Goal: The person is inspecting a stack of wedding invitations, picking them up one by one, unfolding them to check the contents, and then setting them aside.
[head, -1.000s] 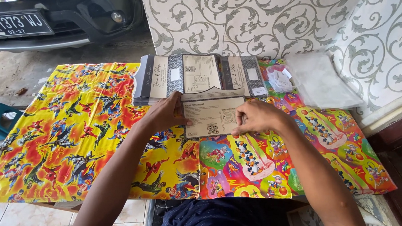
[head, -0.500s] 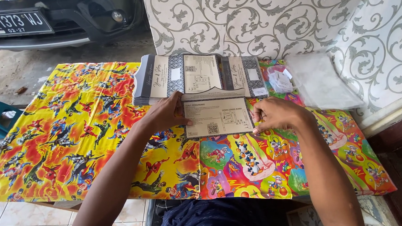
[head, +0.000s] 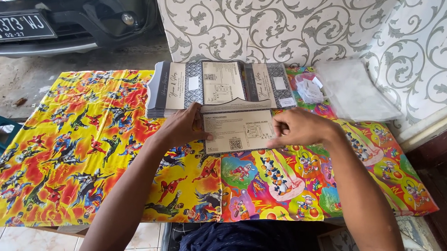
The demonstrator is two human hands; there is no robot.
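Since a moment ago, my right hand (head: 299, 127) has slid left along the card (head: 239, 131), from just past its right edge back onto that edge. Its fingers are curled and bunched against the card's right side, pressing rather than pinching, as far as I can tell. My left hand (head: 183, 126) lies flat, fingers spread on the card's left edge, pinning it so it cannot slip on the glossy cartoon-printed cover of the worktop (head: 74, 162). The card sits in the middle, just near of the stack of unfolded cards (head: 216, 85), whose scalloped flap overlaps its far edge. That keeps the next one within easy reach. Clear plastic sleeves (head: 352, 89) lie to the far right, by the patterned wall (head: 299, 22).
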